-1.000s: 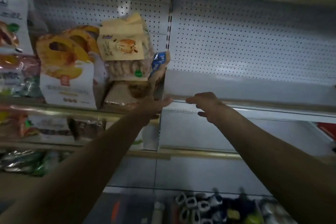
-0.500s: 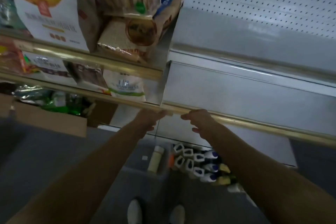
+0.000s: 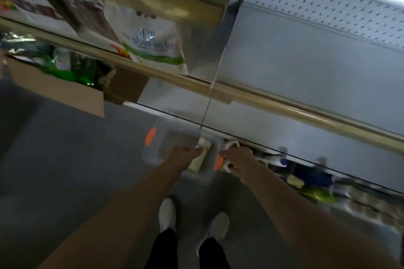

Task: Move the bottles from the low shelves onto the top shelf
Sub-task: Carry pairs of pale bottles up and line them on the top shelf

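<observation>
Several bottles (image 3: 294, 179) with white handles and blue or yellow bodies lie in a blurred row on the lowest shelf, at floor level on the right. A cream bottle (image 3: 197, 160) lies inside a clear plastic bin (image 3: 153, 159) with orange latches, standing on the floor. My left hand (image 3: 183, 157) is over the bin, its fingers stretched toward the cream bottle's cap. Just right of the bin, my right hand (image 3: 238, 157) rests against a white-handled bottle (image 3: 232, 144). Motion blur hides whether it grips that bottle.
Gold-edged shelf rails (image 3: 284, 105) jut out above the hands. A white bag (image 3: 150, 43) and other packets fill the left shelves. A cardboard box (image 3: 65, 91) of green packs sits low on the left. My white shoes (image 3: 167, 214) stand on the grey floor.
The view swung down from the upper shelves to the floor. Both hands dropped from the shelf rail to the bin and the lowest shelf's bottles.
</observation>
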Available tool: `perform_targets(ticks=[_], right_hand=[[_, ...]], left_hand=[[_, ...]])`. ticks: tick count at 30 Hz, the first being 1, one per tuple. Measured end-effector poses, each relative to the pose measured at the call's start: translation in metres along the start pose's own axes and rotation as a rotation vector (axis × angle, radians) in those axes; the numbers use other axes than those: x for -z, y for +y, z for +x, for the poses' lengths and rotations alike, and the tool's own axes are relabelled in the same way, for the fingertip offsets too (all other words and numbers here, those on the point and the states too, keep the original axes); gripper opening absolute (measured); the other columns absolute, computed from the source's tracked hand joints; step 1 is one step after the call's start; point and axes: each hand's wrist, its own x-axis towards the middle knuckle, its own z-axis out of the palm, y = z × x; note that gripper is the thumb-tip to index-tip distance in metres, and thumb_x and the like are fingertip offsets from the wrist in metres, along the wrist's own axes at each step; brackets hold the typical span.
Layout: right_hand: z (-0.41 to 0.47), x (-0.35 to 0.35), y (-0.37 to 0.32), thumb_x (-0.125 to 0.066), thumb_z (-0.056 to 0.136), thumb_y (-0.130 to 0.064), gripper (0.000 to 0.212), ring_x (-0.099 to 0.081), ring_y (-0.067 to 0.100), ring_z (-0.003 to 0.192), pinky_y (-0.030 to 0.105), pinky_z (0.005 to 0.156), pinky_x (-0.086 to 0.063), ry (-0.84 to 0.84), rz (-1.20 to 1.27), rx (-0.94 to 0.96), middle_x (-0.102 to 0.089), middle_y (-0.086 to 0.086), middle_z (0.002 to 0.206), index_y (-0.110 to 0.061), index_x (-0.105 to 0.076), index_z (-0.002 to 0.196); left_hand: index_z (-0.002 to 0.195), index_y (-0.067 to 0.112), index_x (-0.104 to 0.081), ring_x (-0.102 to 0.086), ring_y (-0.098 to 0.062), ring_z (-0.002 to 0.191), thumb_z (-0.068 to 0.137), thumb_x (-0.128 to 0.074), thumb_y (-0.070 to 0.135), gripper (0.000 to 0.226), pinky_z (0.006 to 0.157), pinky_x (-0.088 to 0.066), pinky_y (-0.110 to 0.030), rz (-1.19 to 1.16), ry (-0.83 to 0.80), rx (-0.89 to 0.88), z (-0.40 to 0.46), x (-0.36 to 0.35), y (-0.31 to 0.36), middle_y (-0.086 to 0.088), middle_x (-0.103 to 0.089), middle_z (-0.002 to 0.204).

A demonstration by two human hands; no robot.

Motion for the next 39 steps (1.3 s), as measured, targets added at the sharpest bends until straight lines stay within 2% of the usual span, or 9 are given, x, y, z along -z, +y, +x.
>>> perform_targets(ticks=[5, 8, 16, 20, 23, 28, 31, 35, 39], right_hand=[[0.075, -0.025, 0.026, -0.076, 0.090, -0.019, 0.043, -0.055, 0.023, 0.105, 0.038, 0.095, -0.048, -0.050, 0.023, -0.053, -0.060, 0.004, 0.112, -0.010, -0.057, 0.127], [0.119, -0.042, 0.042, -0.074, 0.090, -0.022, 0.049, -0.060, 0.032, 0.116, 0.044, 0.098, -0.049, -0.052, -0.027, -0.062, -0.063, 0.014, 0.131, -0.010, -0.056, 0.134], [0.242, -0.099, 0.086, -0.073, 0.090, -0.027, 0.053, -0.062, 0.031, 0.110, 0.045, 0.103, -0.052, -0.067, -0.107, -0.129, -0.061, 0.014, 0.121, -0.010, -0.049, 0.135], [0.291, -0.120, 0.103, -0.063, 0.096, -0.008, 0.052, -0.050, 0.043, 0.133, 0.049, 0.111, -0.044, -0.049, -0.120, -0.103, -0.049, 0.029, 0.143, 0.007, -0.044, 0.142], [0.328, -0.138, 0.120, -0.067, 0.096, -0.014, 0.050, -0.058, 0.039, 0.122, 0.048, 0.107, -0.048, -0.067, -0.129, -0.112, -0.062, 0.020, 0.125, 0.006, -0.051, 0.138], [0.389, -0.162, 0.143, -0.071, 0.094, -0.020, 0.041, -0.057, 0.015, 0.076, 0.023, 0.056, -0.048, -0.100, -0.047, -0.167, -0.059, 0.004, 0.089, 0.001, -0.056, 0.125], [0.418, -0.176, 0.159, -0.072, 0.094, -0.022, 0.045, -0.059, 0.017, 0.076, 0.028, 0.060, -0.047, -0.101, -0.006, -0.185, -0.063, 0.007, 0.094, -0.002, -0.056, 0.131], [0.455, -0.195, 0.182, -0.076, 0.090, -0.024, 0.050, -0.068, 0.027, 0.094, 0.040, 0.079, -0.057, -0.100, 0.136, -0.185, -0.069, 0.012, 0.115, -0.005, -0.058, 0.132], [0.472, -0.205, 0.192, -0.074, 0.091, -0.020, 0.054, -0.065, 0.036, 0.114, 0.040, 0.079, -0.056, -0.091, 0.212, -0.196, -0.067, 0.019, 0.128, -0.006, -0.055, 0.139]], left_hand=[[0.111, -0.001, -0.064, -0.061, -0.034, 0.106, 0.089, -0.073, 0.039, 0.047, 0.092, -0.050, -0.042, 0.004, 0.035, 0.076, 0.079, -0.013, -0.046, -0.016, -0.063, 0.107], [0.076, 0.012, -0.059, -0.057, -0.027, 0.089, 0.087, -0.074, 0.038, 0.032, 0.080, -0.047, -0.040, -0.007, 0.052, 0.097, 0.127, -0.020, -0.078, -0.012, -0.057, 0.088], [0.063, 0.019, -0.046, -0.042, -0.018, 0.060, 0.087, -0.070, 0.047, 0.045, 0.063, -0.036, -0.032, 0.060, 0.094, 0.159, 0.254, -0.032, -0.159, -0.002, -0.042, 0.064], [0.093, -0.001, -0.067, -0.059, -0.029, 0.077, 0.088, -0.066, 0.053, 0.054, 0.072, -0.046, -0.035, 0.105, 0.073, 0.174, 0.308, -0.036, -0.197, -0.023, -0.056, 0.082], [0.115, -0.001, -0.065, -0.062, -0.030, 0.101, 0.092, -0.063, 0.052, 0.058, 0.081, -0.044, -0.033, 0.110, 0.057, 0.170, 0.342, -0.041, -0.218, -0.020, -0.065, 0.116], [0.135, -0.001, -0.054, -0.057, -0.024, 0.106, 0.099, -0.057, 0.040, 0.054, 0.080, -0.041, -0.025, 0.065, -0.009, 0.199, 0.390, -0.060, -0.245, -0.016, -0.059, 0.133], [0.137, -0.002, -0.053, -0.059, -0.022, 0.104, 0.100, -0.057, 0.036, 0.053, 0.069, -0.046, -0.017, 0.011, -0.031, 0.200, 0.413, -0.071, -0.255, -0.017, -0.059, 0.133], [0.134, 0.008, -0.058, -0.060, -0.031, 0.119, 0.072, -0.058, 0.064, 0.083, 0.104, -0.049, -0.042, 0.022, -0.016, 0.181, 0.446, -0.082, -0.273, -0.014, -0.059, 0.137], [0.145, 0.004, -0.045, -0.045, -0.035, 0.136, 0.104, -0.044, 0.034, 0.051, 0.114, -0.038, -0.045, 0.148, -0.070, 0.190, 0.456, -0.086, -0.265, -0.018, -0.046, 0.149]])
